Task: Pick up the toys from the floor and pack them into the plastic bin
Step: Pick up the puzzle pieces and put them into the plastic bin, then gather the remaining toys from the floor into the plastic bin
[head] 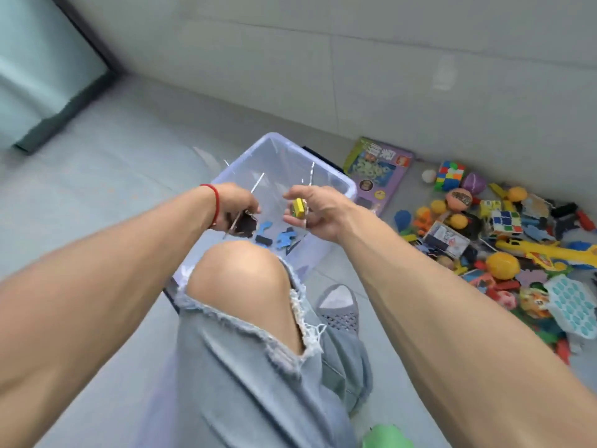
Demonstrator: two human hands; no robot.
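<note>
A clear plastic bin (336,179) stands on the floor in front of my knee, with a few blue and black puzzle pieces (284,239) on its bottom. Over the bin my left hand (235,202) holds dark flat pieces (244,226) that hang below its fingers. My right hand (315,208) is beside it, fingers curled round a small yellow block (298,208). A heap of toys (504,240) lies on the floor to the right: balls, puzzle cubes, a yellow toy gun, foam pieces.
A purple puzzle box (378,169) lies behind the bin against the wall. A grey slipper (339,312) is on the floor right of my knee. A green thing (387,436) shows at the bottom edge. A glass door (42,69) stands far left.
</note>
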